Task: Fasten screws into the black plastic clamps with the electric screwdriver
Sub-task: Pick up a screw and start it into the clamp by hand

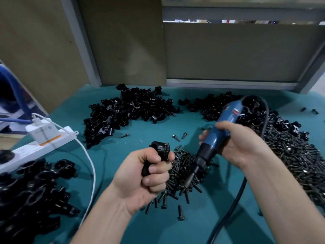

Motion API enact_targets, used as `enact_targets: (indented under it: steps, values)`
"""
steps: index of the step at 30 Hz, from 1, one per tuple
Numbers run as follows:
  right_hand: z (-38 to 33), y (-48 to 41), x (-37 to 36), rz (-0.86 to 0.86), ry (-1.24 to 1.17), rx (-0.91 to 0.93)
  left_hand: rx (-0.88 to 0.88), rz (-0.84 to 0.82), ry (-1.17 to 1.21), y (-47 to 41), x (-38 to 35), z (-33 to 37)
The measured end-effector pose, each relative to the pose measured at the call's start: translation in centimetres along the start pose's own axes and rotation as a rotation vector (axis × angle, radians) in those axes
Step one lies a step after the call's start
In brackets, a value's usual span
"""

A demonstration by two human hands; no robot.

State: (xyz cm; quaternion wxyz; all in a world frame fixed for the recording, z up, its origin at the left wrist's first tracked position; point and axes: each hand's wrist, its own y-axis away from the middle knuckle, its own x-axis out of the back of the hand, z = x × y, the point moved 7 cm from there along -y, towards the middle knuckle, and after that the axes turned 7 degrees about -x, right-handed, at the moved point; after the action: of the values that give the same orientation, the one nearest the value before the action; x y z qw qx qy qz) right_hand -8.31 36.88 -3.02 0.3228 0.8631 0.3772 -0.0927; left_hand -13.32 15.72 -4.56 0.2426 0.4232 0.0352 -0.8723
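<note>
Clamps [31, 194] are heaped at the left edge of the teal table [123, 226], beside a white power strip [44, 143]. Nearer the middle, one black clamp [159, 150] is gripped in the curled fingers of the left hand [147, 175]. To its right, the electric screwdriver [216, 136] is clasped by the right hand [241, 141], its bit pointed down at a pile of screws [184, 173].

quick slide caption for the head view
Left hand grips a black clamp while the right hand points the electric screwdriver at a screw pile.
</note>
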Motion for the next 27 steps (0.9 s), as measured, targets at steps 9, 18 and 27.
enact_targets:
  steps: [9, 18, 27]
  values:
    - [1.1, 1.4, 0.4, 0.467, 1.102, 0.323, -0.004, -0.008, -0.062, 0.3, -0.6, 0.2]
    - [1.8, 3.3, -0.8, 0.682, 1.449, 0.380, -0.181, 0.381, -0.707, -0.5, 2.4, -0.3]
    - [4.0, 5.2, -6.9, -0.058, 1.123, 0.483, -0.441, 0.669, -1.189, -0.3, 2.4, 1.7]
